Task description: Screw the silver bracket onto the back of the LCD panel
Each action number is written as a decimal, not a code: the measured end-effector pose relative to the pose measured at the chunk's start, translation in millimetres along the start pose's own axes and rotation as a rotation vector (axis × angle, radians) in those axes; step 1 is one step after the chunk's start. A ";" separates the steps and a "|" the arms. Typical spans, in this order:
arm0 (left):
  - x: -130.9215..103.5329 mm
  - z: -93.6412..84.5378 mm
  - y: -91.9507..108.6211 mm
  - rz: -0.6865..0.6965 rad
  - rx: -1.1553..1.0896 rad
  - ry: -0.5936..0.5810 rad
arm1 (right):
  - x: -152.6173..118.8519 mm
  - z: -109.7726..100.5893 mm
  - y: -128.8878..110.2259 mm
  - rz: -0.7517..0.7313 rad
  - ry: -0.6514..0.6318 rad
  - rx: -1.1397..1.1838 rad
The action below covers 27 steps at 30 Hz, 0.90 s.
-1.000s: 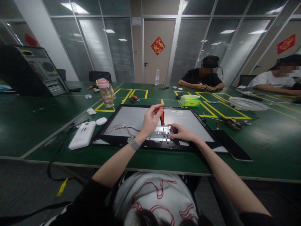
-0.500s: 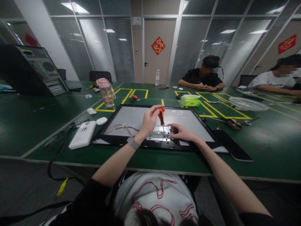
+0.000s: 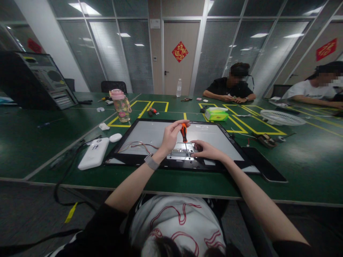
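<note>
Screwdriver (image 3: pixel 183 133) is pretty much upright, tip down at the metal plate (image 3: pixel 182 158); left hand (image 3: pixel 170 137) pinching its handle, right hand (image 3: pixel 205 150) kinda spread.

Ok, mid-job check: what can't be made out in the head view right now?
Tip of the screwdriver: too small in the head view to tell whether it sits in a screw.
Upper handle: partly hidden there by the left hand.
Bracket, right end: partly hidden there by the right hand.
White label: print too small there.
Computer tower: cut off by that view's left edge.
</note>
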<state>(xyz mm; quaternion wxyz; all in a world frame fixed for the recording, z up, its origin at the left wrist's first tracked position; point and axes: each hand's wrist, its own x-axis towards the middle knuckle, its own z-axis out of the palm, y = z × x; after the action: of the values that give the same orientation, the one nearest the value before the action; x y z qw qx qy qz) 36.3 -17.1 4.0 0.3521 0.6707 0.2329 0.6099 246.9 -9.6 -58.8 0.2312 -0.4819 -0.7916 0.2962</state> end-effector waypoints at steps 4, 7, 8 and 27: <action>-2.0 1.3 0.1 0.031 0.063 0.043 | 0.2 -0.1 0.5 -0.015 0.006 -0.013; -2.3 0.7 -1.0 0.023 0.079 0.044 | 0.0 -0.2 0.5 -0.013 0.004 -0.018; -1.9 0.1 -1.3 0.018 0.078 0.037 | 0.0 -0.2 0.6 -0.013 0.005 -0.014; -1.9 1.2 -0.9 -0.038 0.008 -0.011 | 0.2 0.0 1.3 -0.019 0.008 -0.006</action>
<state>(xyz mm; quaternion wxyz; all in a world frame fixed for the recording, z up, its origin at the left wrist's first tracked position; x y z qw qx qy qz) 37.3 -18.1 2.0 0.3623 0.6708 0.2458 0.5986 247.7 -9.0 -59.6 0.2359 -0.4762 -0.7960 0.2897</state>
